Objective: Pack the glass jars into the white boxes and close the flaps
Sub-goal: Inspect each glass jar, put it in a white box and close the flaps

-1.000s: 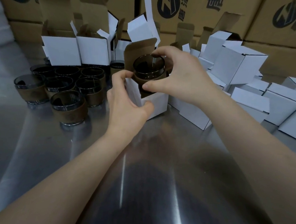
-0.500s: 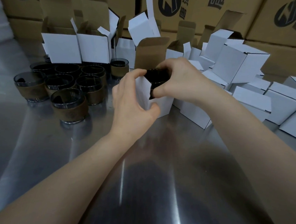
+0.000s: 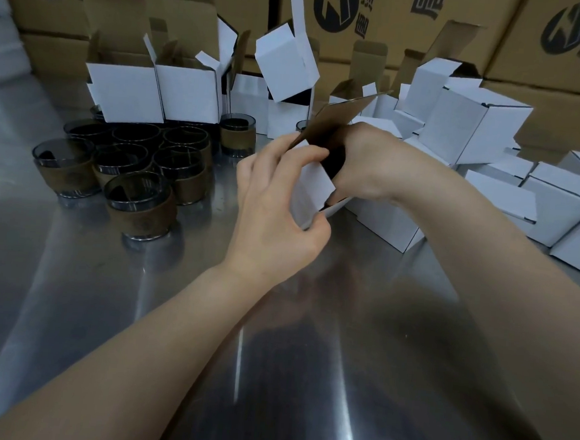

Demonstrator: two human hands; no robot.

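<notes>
Near the centre of the frame we hold a small white box tilted off the steel table. Our left hand reaches in from the lower left, forearm angled upward, thumb and fingers clamped on the box's near white wall. Our right hand comes from the right with the wrist bent, its fingers curled into the dark opening of the box; we cannot tell whether they grip the jar inside, which is hidden. The brown inner face of the lid flap slants up above both hands. At middle left stands a cluster of dark glass jars with brown bands, behind them open white boxes. Closed white boxes pile at the right.
</notes>
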